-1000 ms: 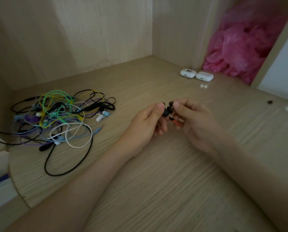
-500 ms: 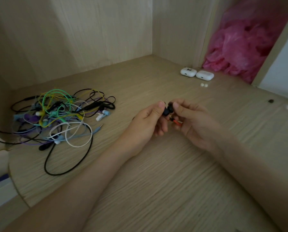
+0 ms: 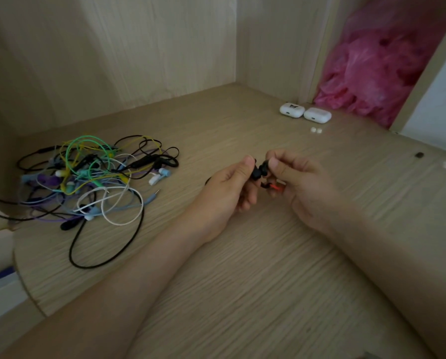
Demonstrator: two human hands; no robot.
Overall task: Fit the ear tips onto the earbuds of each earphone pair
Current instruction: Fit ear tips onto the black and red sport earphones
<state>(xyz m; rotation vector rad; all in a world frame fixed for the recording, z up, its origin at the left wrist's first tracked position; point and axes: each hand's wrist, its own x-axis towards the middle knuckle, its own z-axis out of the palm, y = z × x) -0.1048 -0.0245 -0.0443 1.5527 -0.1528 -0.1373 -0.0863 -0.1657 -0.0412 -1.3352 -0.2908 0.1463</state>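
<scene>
Nearest, over the wooden desk [image 3: 242, 281], two bare forearms reaching in. At their ends, lifted a little above the desk middle: a black earbud [image 3: 256, 174], pinched under the thumb of the left hand [image 3: 227, 187]. Touching it, a black ear tip [image 3: 265, 167], pinched in the same way by the right hand [image 3: 302, 187]. Below the right fingers, a short piece of red cable [image 3: 275, 187]. Cannot tell whether the tip is fully seated. Further left, a tangled heap of coloured earphones [image 3: 87, 182]. Further back, two white ear tips [image 3: 313, 130], then two white cases [image 3: 291, 110] side by side, and behind these a pink plastic bag [image 3: 372, 73].
</scene>
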